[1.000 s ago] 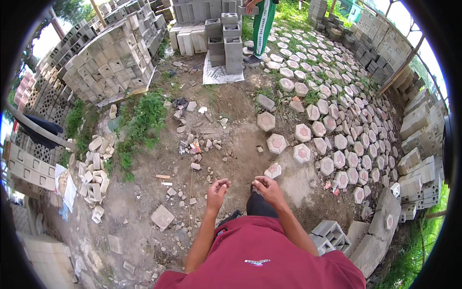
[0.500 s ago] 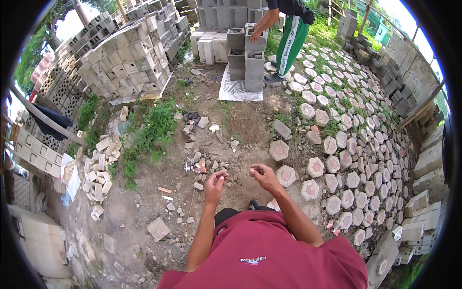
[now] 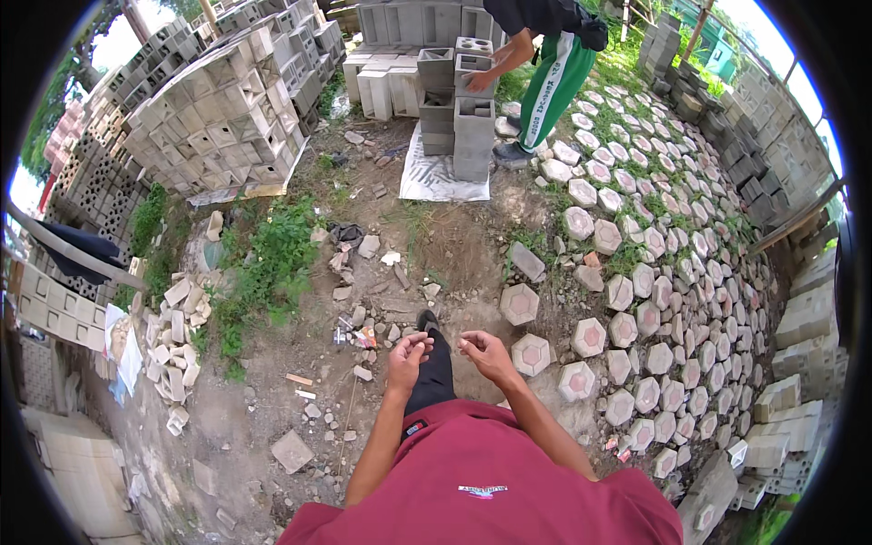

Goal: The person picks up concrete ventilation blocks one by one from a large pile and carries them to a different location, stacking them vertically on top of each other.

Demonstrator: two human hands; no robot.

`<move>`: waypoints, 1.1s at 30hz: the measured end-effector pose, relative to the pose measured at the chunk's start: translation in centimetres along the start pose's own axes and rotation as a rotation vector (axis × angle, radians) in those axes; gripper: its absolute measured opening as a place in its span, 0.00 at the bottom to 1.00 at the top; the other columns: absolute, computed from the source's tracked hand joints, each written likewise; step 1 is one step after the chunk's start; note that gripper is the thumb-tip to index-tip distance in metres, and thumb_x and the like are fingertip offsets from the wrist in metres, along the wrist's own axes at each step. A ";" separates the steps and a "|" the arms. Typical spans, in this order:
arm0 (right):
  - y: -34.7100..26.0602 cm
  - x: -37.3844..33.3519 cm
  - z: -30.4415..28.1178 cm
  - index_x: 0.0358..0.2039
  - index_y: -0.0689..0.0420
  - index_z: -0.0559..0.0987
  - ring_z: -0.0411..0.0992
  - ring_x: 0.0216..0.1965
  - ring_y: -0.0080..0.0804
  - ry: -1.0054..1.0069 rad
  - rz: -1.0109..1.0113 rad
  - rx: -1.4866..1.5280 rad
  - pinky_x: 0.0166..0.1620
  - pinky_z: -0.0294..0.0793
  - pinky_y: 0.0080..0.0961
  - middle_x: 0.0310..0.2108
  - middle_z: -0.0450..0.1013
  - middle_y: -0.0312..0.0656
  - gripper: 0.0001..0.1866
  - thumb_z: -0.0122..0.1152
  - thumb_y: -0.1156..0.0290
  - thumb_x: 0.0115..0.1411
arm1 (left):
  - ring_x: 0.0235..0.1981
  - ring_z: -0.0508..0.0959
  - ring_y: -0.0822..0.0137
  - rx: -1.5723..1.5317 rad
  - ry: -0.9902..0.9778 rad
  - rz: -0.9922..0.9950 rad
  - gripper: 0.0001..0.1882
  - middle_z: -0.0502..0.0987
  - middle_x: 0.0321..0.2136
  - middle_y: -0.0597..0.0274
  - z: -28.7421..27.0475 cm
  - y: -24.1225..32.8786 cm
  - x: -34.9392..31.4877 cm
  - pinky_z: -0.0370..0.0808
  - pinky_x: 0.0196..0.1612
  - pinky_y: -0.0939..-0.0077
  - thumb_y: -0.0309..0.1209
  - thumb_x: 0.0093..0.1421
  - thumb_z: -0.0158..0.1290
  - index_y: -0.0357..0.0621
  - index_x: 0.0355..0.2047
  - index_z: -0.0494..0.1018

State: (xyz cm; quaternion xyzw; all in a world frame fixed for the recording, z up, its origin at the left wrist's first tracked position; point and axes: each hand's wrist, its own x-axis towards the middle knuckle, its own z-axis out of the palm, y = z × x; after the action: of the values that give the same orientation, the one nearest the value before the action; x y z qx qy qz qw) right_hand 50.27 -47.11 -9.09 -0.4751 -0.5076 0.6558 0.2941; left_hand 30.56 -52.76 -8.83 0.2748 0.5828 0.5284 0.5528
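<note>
Left hand (image 3: 409, 361) and right hand (image 3: 487, 356) are empty, loosely curled. Beyond them, gray blocks (image 3: 472, 145) stand stacked (a co-worker's hand (image 3: 480, 81) by them); what is left cannot be told.

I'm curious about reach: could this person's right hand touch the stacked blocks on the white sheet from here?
Probably not: nothing seems to block the right hand, but a stretch of dirt separates it from those stacked blocks.

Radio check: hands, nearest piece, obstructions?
Left hand and right hand loosely curled, nothing visibly held. Pale hexagonal concrete paver nearest right hand, untouched. Loose grey stones ahead; co-worker at grey hollow-block stack.
</note>
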 end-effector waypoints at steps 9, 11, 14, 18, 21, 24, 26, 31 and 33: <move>-5.3 16.0 -3.2 0.44 0.66 0.74 0.74 0.36 0.22 0.195 0.017 -0.046 0.40 0.73 0.21 0.34 0.76 0.39 0.15 0.58 0.68 0.62 | 0.39 0.77 0.75 0.012 -0.205 0.015 0.12 0.79 0.40 0.64 1.1 8.4 18.5 0.71 0.40 0.83 0.27 0.64 0.47 0.41 0.47 0.71; -7.7 19.3 -3.3 0.41 0.65 0.77 0.72 0.31 0.20 0.202 0.003 -0.110 0.36 0.73 0.21 0.30 0.76 0.37 0.16 0.61 0.65 0.60 | 0.39 0.77 0.75 0.001 -0.169 0.070 0.12 0.79 0.40 0.63 0.5 10.9 22.3 0.71 0.40 0.83 0.26 0.64 0.47 0.40 0.47 0.71; -11.2 24.2 -2.9 0.42 0.65 0.76 0.72 0.32 0.21 0.190 -0.088 -0.072 0.38 0.72 0.21 0.32 0.76 0.38 0.17 0.60 0.64 0.60 | 0.40 0.77 0.74 -0.021 -0.155 0.095 0.13 0.79 0.40 0.63 -0.9 13.9 27.3 0.72 0.40 0.81 0.27 0.64 0.46 0.40 0.47 0.71; -14.1 27.9 -1.6 0.47 0.64 0.73 0.73 0.36 0.21 0.175 -0.095 -0.011 0.39 0.73 0.19 0.36 0.76 0.38 0.15 0.58 0.69 0.63 | 0.41 0.77 0.74 0.037 -0.148 0.101 0.12 0.79 0.41 0.64 -3.0 15.8 31.5 0.72 0.41 0.80 0.28 0.64 0.46 0.42 0.47 0.72; -14.2 30.2 -1.0 0.47 0.64 0.74 0.73 0.37 0.22 0.193 -0.087 0.030 0.40 0.73 0.19 0.37 0.76 0.39 0.15 0.56 0.68 0.64 | 0.41 0.77 0.74 0.031 -0.132 0.092 0.12 0.79 0.41 0.64 -3.4 16.8 33.5 0.73 0.41 0.79 0.28 0.64 0.46 0.42 0.47 0.72; -15.1 32.2 -0.3 0.43 0.65 0.76 0.72 0.34 0.19 0.197 -0.046 0.066 0.38 0.72 0.19 0.33 0.76 0.36 0.14 0.59 0.67 0.61 | 0.41 0.77 0.73 0.020 -0.093 0.083 0.13 0.79 0.41 0.63 -3.4 16.9 34.9 0.73 0.42 0.78 0.28 0.65 0.46 0.41 0.47 0.71; -15.6 34.1 -0.5 0.47 0.63 0.74 0.74 0.37 0.23 0.153 -0.039 0.022 0.40 0.73 0.20 0.38 0.77 0.39 0.15 0.56 0.66 0.64 | 0.41 0.77 0.72 0.017 -0.070 0.069 0.13 0.79 0.41 0.62 -3.1 16.5 35.7 0.73 0.42 0.77 0.28 0.65 0.46 0.40 0.48 0.71; -17.2 39.5 -1.3 0.47 0.62 0.74 0.74 0.38 0.23 0.087 0.065 0.042 0.41 0.74 0.22 0.39 0.76 0.39 0.16 0.55 0.65 0.64 | 0.43 0.78 0.69 0.014 -0.054 -0.019 0.14 0.78 0.42 0.60 -2.4 16.2 38.4 0.74 0.43 0.76 0.29 0.64 0.46 0.39 0.48 0.71; -18.1 42.2 -1.6 0.43 0.65 0.75 0.73 0.34 0.21 0.108 0.027 0.074 0.38 0.73 0.19 0.34 0.77 0.38 0.15 0.58 0.67 0.62 | 0.43 0.78 0.69 0.009 -0.054 -0.031 0.14 0.78 0.42 0.59 -2.2 16.8 40.8 0.74 0.43 0.75 0.30 0.64 0.46 0.39 0.48 0.71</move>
State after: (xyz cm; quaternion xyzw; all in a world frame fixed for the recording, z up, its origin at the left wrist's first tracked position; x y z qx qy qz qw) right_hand 34.12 -4.20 -5.73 -0.5052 -0.4601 0.6515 0.3296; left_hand 14.40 -11.63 -8.17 0.2821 0.5742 0.5096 0.5754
